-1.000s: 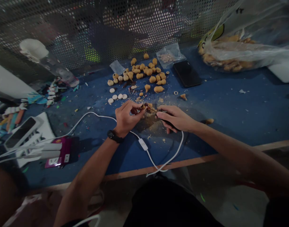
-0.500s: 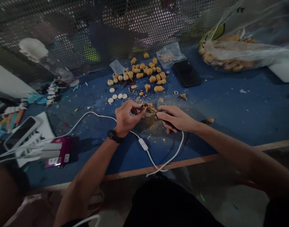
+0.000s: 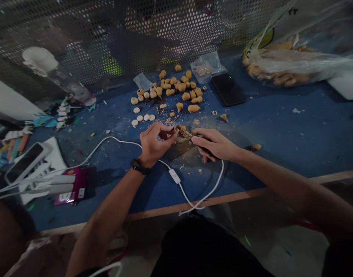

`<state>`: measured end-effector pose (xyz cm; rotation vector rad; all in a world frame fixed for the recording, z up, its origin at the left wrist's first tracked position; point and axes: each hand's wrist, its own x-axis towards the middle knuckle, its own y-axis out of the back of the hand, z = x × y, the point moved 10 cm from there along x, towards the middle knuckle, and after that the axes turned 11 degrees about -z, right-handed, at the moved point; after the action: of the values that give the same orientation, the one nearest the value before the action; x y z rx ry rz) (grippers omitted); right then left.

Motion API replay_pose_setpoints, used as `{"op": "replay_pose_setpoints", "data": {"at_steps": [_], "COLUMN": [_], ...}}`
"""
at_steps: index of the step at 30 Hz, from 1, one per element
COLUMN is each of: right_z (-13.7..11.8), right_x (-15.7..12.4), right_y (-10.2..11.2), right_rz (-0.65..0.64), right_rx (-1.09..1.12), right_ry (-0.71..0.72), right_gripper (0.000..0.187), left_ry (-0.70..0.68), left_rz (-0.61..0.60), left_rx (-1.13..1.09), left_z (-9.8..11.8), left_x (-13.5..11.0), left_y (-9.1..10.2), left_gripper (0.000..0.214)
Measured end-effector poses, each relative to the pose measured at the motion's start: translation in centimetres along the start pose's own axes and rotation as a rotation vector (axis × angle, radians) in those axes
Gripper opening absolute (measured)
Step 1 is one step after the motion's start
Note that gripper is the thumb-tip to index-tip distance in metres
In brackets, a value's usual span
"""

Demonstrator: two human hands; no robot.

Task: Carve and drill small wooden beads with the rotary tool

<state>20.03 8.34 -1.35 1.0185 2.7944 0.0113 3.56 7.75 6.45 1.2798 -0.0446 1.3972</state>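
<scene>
My left hand (image 3: 157,141), with a black watch (image 3: 139,166) on its wrist, pinches a small tan gourd (image 3: 174,131) between thumb and fingertips; the fingers partly cover it. My right hand (image 3: 212,144) is wrapped around the dark handle of a soldering-iron-like tool (image 3: 187,133). Its brass-coloured tip points left and meets the gourd, though whether it enters an opening I cannot tell. From below the right hand a white cord (image 3: 219,179) loops down to the table edge, then back left through an inline switch (image 3: 174,176). Pale shavings lie under both hands.
Behind the hands lies a cluster of small gourds (image 3: 180,87). Several white discs (image 3: 140,118) sit left of it. A black phone (image 3: 228,89), a small clear bag (image 3: 208,69) and a large bag of gourds (image 3: 280,67) are farther back. A purple power bank (image 3: 80,184) stands left.
</scene>
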Motion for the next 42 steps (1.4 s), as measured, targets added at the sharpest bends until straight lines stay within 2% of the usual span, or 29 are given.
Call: {"op": "replay_pose_setpoints", "data": {"at_steps": [12, 19, 25, 36, 42], "right_z": [0.2, -0.45, 0.05, -0.66, -0.36], "right_x": [0.15, 0.07, 0.04, 0.19, 0.07], "right_y": [-0.11, -0.58, 0.01, -0.64, -0.01], "right_rz": [-0.013, -0.039, 0.009, -0.028, 0.025], "right_rx": [-0.022, -0.141, -0.051, -0.14, -0.077], "right_ry": [0.0, -0.004, 0.006, -0.009, 0.011], "right_gripper": [0.027, 0.024, 0.027, 0.023, 0.026], "left_ry": [-0.012, -0.017, 0.0, -0.01, 0.002], "left_rz": [0.016, -0.009, 0.006, -0.015, 0.028], "left_rx": [0.005, -0.028, 0.008, -0.038, -0.017], "left_z": [0.28, -0.03, 0.11, -0.11, 0.15], "left_x": [0.19, 0.05, 0.12, -0.02, 0.15], "left_y": [0.02, -0.17, 0.0, -0.3, 0.1], "left_gripper": [0.016, 0.012, 0.014, 0.013, 0.015]}}
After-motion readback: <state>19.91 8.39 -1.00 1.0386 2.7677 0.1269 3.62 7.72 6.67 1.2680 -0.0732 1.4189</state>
